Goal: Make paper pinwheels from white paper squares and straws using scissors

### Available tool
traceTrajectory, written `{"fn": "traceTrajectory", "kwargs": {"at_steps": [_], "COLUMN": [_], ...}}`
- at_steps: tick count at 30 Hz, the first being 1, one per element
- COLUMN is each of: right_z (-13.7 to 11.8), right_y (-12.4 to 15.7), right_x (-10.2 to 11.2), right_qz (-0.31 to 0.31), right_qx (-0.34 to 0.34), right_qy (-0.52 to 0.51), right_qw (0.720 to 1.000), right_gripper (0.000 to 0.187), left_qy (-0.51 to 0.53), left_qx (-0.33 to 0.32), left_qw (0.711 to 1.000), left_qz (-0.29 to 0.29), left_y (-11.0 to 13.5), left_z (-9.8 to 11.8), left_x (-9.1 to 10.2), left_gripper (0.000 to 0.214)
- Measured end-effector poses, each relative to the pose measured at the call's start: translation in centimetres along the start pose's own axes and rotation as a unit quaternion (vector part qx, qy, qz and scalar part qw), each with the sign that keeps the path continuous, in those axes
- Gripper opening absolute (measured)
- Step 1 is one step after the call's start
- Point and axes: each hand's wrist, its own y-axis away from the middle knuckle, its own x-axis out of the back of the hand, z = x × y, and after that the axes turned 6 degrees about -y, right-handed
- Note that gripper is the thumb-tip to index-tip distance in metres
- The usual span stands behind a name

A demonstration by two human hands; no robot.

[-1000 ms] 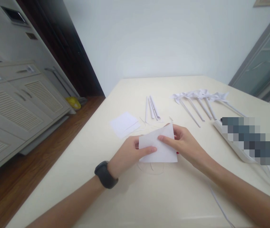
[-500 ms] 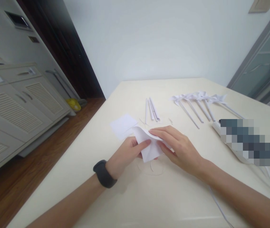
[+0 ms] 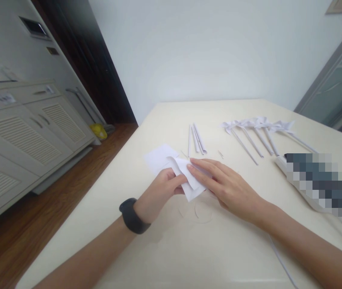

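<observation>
Between my two hands, just above the table, is a sheet of white paper (image 3: 192, 190) with its upper part curled over toward me. My left hand (image 3: 168, 183) pinches it from the left, thumb on the near face and the other fingers behind. The fingers of my right hand (image 3: 222, 178) press on the folded-over layer, and its thumb is hidden. Behind my left hand, flat white paper (image 3: 160, 155) lies on the table. Beyond the held sheet are several rolled paper sticks (image 3: 197, 138).
Several paper pinwheels (image 3: 257, 124) on sticks lie at the back right. A pixelated object on a white base (image 3: 297, 188) sits to the right, with a cable (image 3: 282, 263) near my right forearm. Thin curved strips (image 3: 196, 212) lie on the cream table (image 3: 171, 257).
My right hand has folded the paper's top edge further down over the sheet, its fingers now lying across the fold. The whole view has shifted slightly.
</observation>
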Motion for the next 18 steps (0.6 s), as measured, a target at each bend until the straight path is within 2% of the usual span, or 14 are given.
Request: {"fn": "traceTrajectory", "kwargs": {"at_steps": [3, 6, 10, 13, 15, 18], "right_z": [-0.1, -0.2, -0.2, -0.1, -0.2, -0.3], "right_y": [0.0, 0.0, 0.1, -0.1, -0.3, -0.5], "right_x": [0.1, 0.3, 1.3, 2.2, 2.4, 1.8], "right_qz": [0.002, -0.001, 0.023, 0.042, 0.014, -0.041], "right_qx": [-0.002, -0.003, -0.051, -0.169, -0.244, -0.292], "right_qy": [0.014, -0.007, -0.139, -0.291, -0.377, -0.444], "right_qw": [1.000, 1.000, 0.989, 0.941, 0.894, 0.846], "right_gripper": [0.051, 0.052, 0.055, 0.040, 0.028, 0.017], "left_qy": [0.040, 0.004, -0.087, -0.134, -0.157, -0.187], "left_qx": [-0.012, 0.007, 0.048, 0.035, 0.019, 0.003], "left_qw": [0.999, 0.999, 0.995, 0.989, 0.985, 0.980], "left_qz": [-0.033, -0.053, -0.026, -0.044, -0.068, -0.071], "left_y": [0.1, 0.1, -0.2, -0.5, -0.5, -0.5], "left_z": [0.1, 0.1, -0.2, -0.5, -0.6, -0.9], "left_x": [0.2, 0.3, 0.5, 0.6, 0.6, 0.5], "left_gripper": [0.023, 0.024, 0.030, 0.033, 0.035, 0.035]}}
